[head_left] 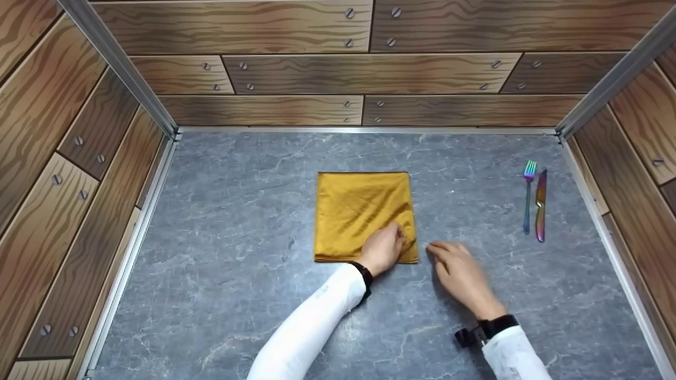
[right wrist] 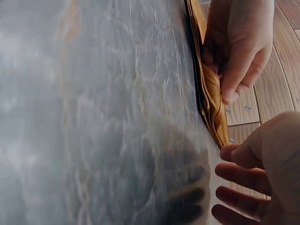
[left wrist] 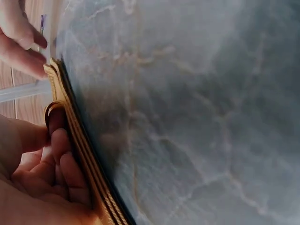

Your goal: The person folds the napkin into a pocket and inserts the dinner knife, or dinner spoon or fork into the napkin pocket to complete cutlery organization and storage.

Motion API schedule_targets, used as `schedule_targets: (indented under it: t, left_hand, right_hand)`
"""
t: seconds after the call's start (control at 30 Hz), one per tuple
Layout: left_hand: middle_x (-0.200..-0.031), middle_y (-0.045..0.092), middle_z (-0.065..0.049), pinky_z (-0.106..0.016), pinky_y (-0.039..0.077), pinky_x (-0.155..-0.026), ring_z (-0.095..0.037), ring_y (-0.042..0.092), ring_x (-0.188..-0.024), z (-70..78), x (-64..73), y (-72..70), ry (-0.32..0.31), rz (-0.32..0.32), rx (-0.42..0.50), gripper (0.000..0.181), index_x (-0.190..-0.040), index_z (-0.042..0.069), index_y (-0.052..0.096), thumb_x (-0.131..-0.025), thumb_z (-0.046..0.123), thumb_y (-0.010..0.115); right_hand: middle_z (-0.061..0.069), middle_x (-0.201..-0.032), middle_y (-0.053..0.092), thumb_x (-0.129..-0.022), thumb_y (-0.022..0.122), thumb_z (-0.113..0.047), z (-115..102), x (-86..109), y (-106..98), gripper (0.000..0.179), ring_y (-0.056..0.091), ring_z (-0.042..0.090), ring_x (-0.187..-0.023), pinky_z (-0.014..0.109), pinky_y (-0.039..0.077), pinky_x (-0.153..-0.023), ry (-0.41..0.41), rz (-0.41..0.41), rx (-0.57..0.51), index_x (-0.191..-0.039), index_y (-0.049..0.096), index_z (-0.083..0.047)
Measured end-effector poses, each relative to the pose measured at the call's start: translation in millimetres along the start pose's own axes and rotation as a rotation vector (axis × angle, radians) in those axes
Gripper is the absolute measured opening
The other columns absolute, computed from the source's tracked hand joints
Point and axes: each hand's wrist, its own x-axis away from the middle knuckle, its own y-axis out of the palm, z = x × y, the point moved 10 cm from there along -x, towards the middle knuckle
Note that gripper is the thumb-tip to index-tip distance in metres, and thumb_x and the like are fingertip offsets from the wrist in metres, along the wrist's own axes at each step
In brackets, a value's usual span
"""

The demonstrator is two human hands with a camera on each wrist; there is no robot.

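A mustard-yellow cloth napkin (head_left: 348, 206), folded into a square of several layers, lies on the grey marbled table. My left hand (head_left: 383, 248) is over its near right part and pinches a small raised fold of the top layer between thumb and fingers. That fold of the napkin (left wrist: 55, 107) stands up as a loop in the left wrist view. Just off the napkin's near right corner is my right hand (head_left: 462, 272), fingers extended and holding nothing. Its fingertips (right wrist: 228, 152) come right up to the corner in the right wrist view.
To the right, a rainbow-coloured fork (head_left: 528, 195) and a matching knife (head_left: 541, 211) lie side by side on the table (head_left: 237, 211). Wood-patterned panels (head_left: 296, 74) wall in the back and both sides, with metal rails (head_left: 369, 130) along the edges.
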Motion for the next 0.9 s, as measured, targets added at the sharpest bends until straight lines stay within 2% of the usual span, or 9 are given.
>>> schedule_targets:
  t: [0.13,0.27,0.33,0.43,0.57,0.7,0.9]
  left_hand:
    - [-0.101,0.071,0.001,-0.029,0.054,-0.085,-0.019,0.069,-0.097,4.1,0.4,-1.4,0.047,-0.009,0.025,0.01,-0.106,0.014,0.066,-0.098,0.009,0.062]
    - [-0.106,0.068,0.0,-0.026,0.052,-0.088,-0.015,0.065,-0.1,1.4,-1.1,-4.5,0.037,-0.035,0.125,0.017,-0.113,0.011,0.066,-0.098,0.005,0.059]
    - [-0.107,0.068,-0.003,-0.026,0.052,-0.087,-0.016,0.065,-0.099,-1.3,-2.4,-9.8,0.037,-0.023,0.186,0.021,-0.119,0.009,0.065,-0.099,0.004,0.059]
    - [-0.108,0.07,-0.007,-0.026,0.053,-0.088,-0.018,0.066,-0.1,-7.8,-5.2,-23.8,0.043,0.029,0.269,0.025,-0.124,0.005,0.065,-0.1,0.003,0.061]
    - [-0.108,0.074,-0.005,-0.026,0.053,-0.089,-0.018,0.068,-0.102,-24.7,-10.7,-46.1,0.008,0.111,0.331,0.019,-0.114,0.006,0.074,-0.098,0.004,0.065]
    - [-0.108,0.075,0.0,-0.026,0.052,-0.092,-0.016,0.068,-0.105,-44.4,-16.6,-67.7,-0.044,0.174,0.352,0.015,-0.109,0.01,0.078,-0.098,0.008,0.068]
    - [-0.117,0.074,-0.003,-0.028,0.05,-0.098,-0.017,0.067,-0.113,-65.7,-23.9,-95.6,-0.083,0.229,0.345,0.024,-0.12,0.008,0.076,-0.1,0.007,0.062]
  right_hand:
    - [0.017,-0.138,0.062,-0.095,0.06,-0.004,-13.3,0.4,1.1,0.04,0.054,0.037,-0.129,0.056,0.042,-0.108,-0.082,0.015,0.016,-0.134,0.066,-0.001]
    - [0.016,-0.142,0.059,-0.095,0.063,-0.006,-26.2,3.0,7.5,0.04,0.052,0.038,-0.133,0.056,0.04,-0.111,-0.161,0.002,0.048,-0.135,0.064,0.0]
    - [0.015,-0.146,0.057,-0.097,0.064,-0.009,-30.7,5.0,12.9,0.042,0.049,0.038,-0.136,0.058,0.038,-0.112,-0.182,-0.021,0.063,-0.138,0.063,0.0]
    - [0.013,-0.15,0.053,-0.1,0.063,-0.014,-33.4,7.4,20.3,0.044,0.045,0.037,-0.141,0.059,0.036,-0.113,-0.181,-0.065,0.084,-0.141,0.06,-0.001]
    - [0.012,-0.153,0.05,-0.101,0.062,-0.018,-35.3,8.4,24.7,0.046,0.041,0.035,-0.144,0.061,0.036,-0.112,-0.166,-0.11,0.115,-0.144,0.057,-0.002]
    - [0.012,-0.153,0.05,-0.101,0.062,-0.019,-39.3,8.7,24.9,0.046,0.04,0.034,-0.145,0.059,0.036,-0.113,-0.18,-0.119,0.121,-0.144,0.057,-0.003]
    - [0.012,-0.151,0.052,-0.1,0.065,-0.016,-48.6,10.1,27.2,0.044,0.043,0.033,-0.143,0.057,0.037,-0.113,-0.242,-0.102,0.086,-0.141,0.06,-0.002]
